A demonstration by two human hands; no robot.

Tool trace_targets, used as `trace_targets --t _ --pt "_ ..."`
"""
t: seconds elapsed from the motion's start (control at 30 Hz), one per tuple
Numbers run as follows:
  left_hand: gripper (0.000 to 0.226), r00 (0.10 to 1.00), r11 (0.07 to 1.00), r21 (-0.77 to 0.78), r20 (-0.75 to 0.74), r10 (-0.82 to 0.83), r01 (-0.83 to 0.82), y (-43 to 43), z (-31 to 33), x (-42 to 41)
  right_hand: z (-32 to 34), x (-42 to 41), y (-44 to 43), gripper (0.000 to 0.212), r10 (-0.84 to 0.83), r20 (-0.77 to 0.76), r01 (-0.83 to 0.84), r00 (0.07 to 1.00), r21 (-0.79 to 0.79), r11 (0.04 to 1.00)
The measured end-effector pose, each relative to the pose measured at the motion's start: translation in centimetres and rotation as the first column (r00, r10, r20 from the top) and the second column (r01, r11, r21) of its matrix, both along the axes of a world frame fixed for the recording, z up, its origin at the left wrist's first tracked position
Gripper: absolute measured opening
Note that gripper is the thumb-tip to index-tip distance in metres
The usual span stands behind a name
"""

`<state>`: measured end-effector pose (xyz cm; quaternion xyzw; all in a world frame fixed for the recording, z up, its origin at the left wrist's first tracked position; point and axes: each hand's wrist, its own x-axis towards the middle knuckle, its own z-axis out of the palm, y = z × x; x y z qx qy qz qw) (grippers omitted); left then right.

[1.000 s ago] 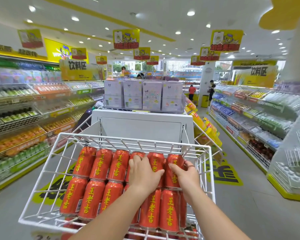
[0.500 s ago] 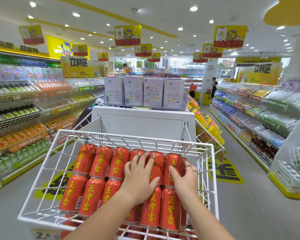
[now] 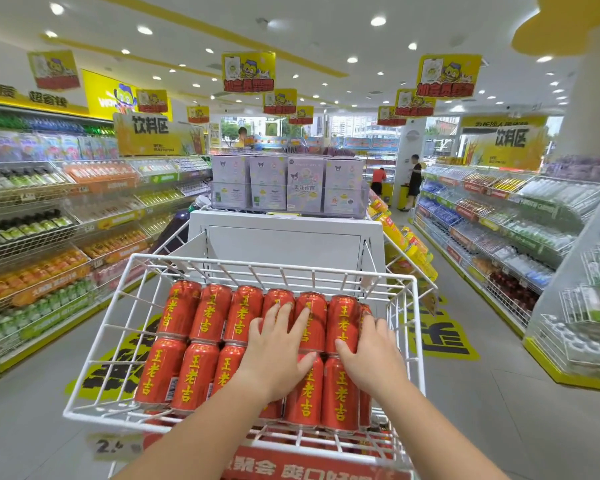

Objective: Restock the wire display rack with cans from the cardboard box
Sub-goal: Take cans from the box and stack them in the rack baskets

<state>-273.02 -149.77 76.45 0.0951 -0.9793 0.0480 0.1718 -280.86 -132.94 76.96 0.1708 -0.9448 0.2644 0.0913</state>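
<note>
In the white wire rack (image 3: 94,344), the red cans (image 3: 181,341) lay on their sides in two rows, with the left columns uncovered. Our left hand (image 3: 278,355) rested flat on the middle cans, fingers straight and spread, gripping nothing. Just to its right and apart from it, our right hand (image 3: 373,358) lay on the last columns, fingers relaxed, thumb splayed across a can. Both palms hid the cans beneath. A narrow can against the right wall barely showed, and the price tag (image 3: 115,445) below was blurred.
</note>
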Motion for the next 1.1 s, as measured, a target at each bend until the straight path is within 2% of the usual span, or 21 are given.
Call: trace_targets --t 0.1,0.23,0.33,0.5,0.63,0.87,1.1 --pt "0.086 1.000 1.000 -0.018 0.002 -0.022 0.022 -0.4 0.2 2.0 0.1 1.7 0.7 0.085 0.041 -0.116 -0.021 0.992 0.168 0.986" --pt "0.095 0.999 0.999 -0.030 0.041 -0.034 0.035 -1.0 0.5 5.5 0.2 4.9 1.0 0.090 0.100 -0.160 -0.045 0.982 0.319 0.947" --pt "0.097 0.996 0.995 -0.062 0.056 -0.069 0.072 -2.1 0.6 8.8 0.3 8.1 0.7 0.090 0.123 -0.188 -0.049 0.974 0.360 0.932" --pt "0.095 0.985 0.983 -0.091 0.070 -0.156 0.162 -4.2 0.1 15.3 -0.5 14.7 -1.1 0.101 0.113 -0.173 -0.036 0.978 0.395 0.918" --pt "0.092 0.973 0.974 -0.068 0.096 -0.208 0.215 -6.8 -1.5 21.3 -2.5 20.8 -3.6 0.095 0.113 -0.146 -0.044 0.983 0.412 0.910" --pt "0.093 0.964 0.966 -0.031 0.083 -0.252 0.255 -11.8 -7.0 29.5 -7.5 30.1 -7.9 0.092 0.113 -0.132 -0.041 0.985 0.456 0.889" --pt "0.096 0.951 0.979 0.033 0.235 -0.202 0.200 -13.8 -14.7 35.0 -14.0 35.6 -9.0 0.093 0.126 0.018 -0.116 0.992 0.529 0.841"
